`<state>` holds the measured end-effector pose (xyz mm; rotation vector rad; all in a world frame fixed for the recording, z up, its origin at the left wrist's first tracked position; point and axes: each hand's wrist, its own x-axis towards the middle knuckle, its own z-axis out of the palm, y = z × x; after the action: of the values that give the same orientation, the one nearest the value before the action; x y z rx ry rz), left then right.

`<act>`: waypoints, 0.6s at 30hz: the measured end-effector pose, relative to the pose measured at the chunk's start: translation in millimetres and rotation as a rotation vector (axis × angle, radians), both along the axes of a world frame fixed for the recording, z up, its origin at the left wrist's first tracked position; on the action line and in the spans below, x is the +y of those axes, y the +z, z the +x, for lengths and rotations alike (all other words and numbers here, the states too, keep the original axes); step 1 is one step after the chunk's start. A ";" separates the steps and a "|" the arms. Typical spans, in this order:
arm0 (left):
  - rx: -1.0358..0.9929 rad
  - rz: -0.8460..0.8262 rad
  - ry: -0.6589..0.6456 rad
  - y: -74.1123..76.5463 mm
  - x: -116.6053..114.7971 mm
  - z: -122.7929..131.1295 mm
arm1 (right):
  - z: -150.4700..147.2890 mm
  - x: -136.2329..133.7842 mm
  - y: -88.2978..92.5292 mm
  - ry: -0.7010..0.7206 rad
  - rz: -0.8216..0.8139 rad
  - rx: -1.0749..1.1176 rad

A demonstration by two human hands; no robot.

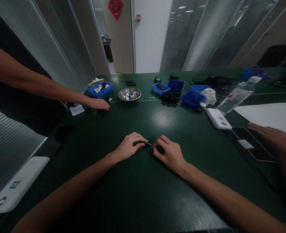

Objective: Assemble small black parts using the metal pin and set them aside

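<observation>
My left hand (129, 146) rests on the dark green table (143, 194), its fingers pinched on a small black part (140, 143). My right hand (170, 152) lies just to its right, closed round a thin dark tool (157, 147) whose tip points at that part. The two hands almost touch in the middle of the table. The part is too small and dark to name.
Another person's hand (99, 104) rests at the left by a white slip; a third hand (270, 136) lies on a phone at the right. Behind are blue bins (160, 88), a metal bowl (129, 94), black rings (171, 96), a water bottle (237, 95) and a white device (217, 118).
</observation>
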<state>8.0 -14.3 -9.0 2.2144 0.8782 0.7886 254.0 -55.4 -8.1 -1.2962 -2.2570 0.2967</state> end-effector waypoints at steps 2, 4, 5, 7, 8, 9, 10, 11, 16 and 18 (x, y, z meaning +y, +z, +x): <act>0.011 0.001 -0.005 0.8 0.1 -1.2 | -0.5 0.1 1.0 0.014 0.005 -0.011; 0.018 0.007 -0.013 1.8 0.0 -2.3 | -1.1 0.1 1.9 0.027 0.008 -0.029; 0.020 0.010 -0.018 2.3 0.0 -2.7 | -1.4 0.1 2.2 0.031 0.008 -0.036; 0.022 0.009 -0.026 3.3 0.0 -3.0 | -1.8 -0.3 2.8 0.038 0.011 -0.043; 0.023 0.006 -0.029 3.6 0.1 -3.1 | -1.9 -0.6 3.0 0.043 0.013 -0.042; 0.025 0.003 -0.032 3.8 0.2 -3.1 | -1.9 -0.8 3.2 0.050 0.014 -0.039; 0.027 0.002 -0.033 3.8 0.3 -3.2 | -1.9 -1.1 3.5 0.055 0.015 -0.031; 0.027 0.002 -0.037 3.6 0.6 -3.3 | -1.7 -1.2 3.7 0.058 0.013 -0.021; 0.038 0.007 -0.058 0.7 1.4 -3.9 | -1.5 0.0 2.1 0.064 0.007 0.033; 0.057 0.008 -0.082 -0.7 0.9 -3.5 | -2.4 0.6 0.2 0.092 0.013 0.031</act>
<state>4.6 -13.4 -9.7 2.2744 0.8065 0.6951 251.6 -54.9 -8.0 -1.1756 -2.2929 0.3323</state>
